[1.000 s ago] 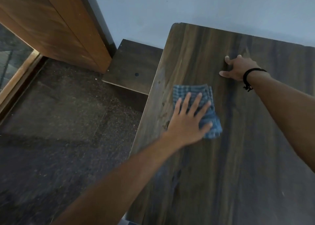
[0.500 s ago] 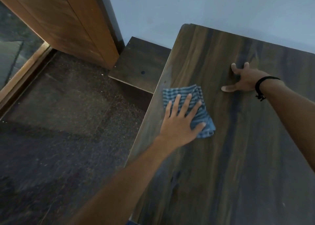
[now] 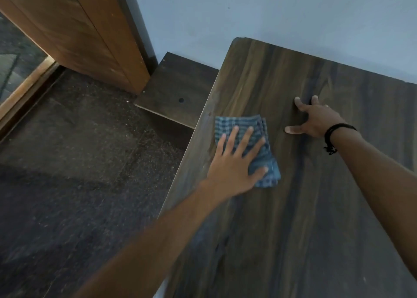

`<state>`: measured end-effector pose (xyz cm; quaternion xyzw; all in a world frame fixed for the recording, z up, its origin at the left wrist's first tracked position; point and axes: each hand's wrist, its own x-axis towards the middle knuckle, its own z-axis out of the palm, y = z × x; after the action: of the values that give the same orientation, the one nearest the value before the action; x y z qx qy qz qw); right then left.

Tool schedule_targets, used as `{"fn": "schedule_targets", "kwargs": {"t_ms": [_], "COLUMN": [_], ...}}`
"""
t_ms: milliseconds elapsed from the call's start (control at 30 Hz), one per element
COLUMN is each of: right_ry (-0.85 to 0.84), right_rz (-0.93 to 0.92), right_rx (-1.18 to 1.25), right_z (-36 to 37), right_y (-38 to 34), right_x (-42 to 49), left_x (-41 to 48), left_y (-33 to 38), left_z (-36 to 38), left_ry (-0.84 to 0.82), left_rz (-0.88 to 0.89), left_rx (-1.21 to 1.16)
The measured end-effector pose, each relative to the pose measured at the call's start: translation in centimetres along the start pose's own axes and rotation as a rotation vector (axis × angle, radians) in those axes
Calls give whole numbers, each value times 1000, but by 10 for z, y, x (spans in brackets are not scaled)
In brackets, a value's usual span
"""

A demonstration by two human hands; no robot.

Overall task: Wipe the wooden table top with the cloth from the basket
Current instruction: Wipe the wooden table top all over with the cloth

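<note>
Left grip (image 3: 234,162) lies flat and released on the blue checked cloth (image 3: 239,123), near the left edge of the wooden bench (image 3: 293,230)
Its fingers are straight and spread, pressing the folded cloth onto the bench top, and cloth shows beyond the fingertips and past the thumb. Right grip (image 3: 316,119) is also released, palm down on bare wood just right of the cloth, fingers splayed, thumb pointing toward the cloth without touching it, a black wristband (image 3: 334,133) on the wrist. Past the bench's left edge are a lower dark wooden ledge (image 3: 176,90) with a small hole, a dark speckled floor (image 3: 79,162) and a brown wooden panel (image 3: 79,27) beside the pale wall (image 3: 270,9)
</note>
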<state>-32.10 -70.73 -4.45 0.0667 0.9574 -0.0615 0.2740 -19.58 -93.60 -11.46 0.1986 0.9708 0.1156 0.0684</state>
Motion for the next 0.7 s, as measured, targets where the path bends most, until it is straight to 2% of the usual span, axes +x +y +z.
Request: {"fn": "schedule_targets", "kwargs": {"t_ms": [67,133,200,300,400,567,700], "right_ry": [-7,-9,-9,0,-1,8,2], "right_rz": [5,6,0,8,2,4,-15], "right_rx": [-4,-6,-7,-18,-23,-19,-22], "right_z": [1,-2,-3,-1,-2,1,-2], "right_y": [1,1,1,4,1,2,1], "right_x": [2,4,4,3,3,1,0], "left_x": [-8,18,62,126,154,136,55], "left_y": [-6,-18,-32,-61,-74,-66,-50], "left_z": [0,-12,-24,-45,-56,-50,-31], "left_ry": [-118,-121,-91,-136,-177,-128,-88], "left_rz": [70,54,-27,-161,-222,-217,-202], "left_rx": [-9,7,23,-37,-75,-86,-41]}}
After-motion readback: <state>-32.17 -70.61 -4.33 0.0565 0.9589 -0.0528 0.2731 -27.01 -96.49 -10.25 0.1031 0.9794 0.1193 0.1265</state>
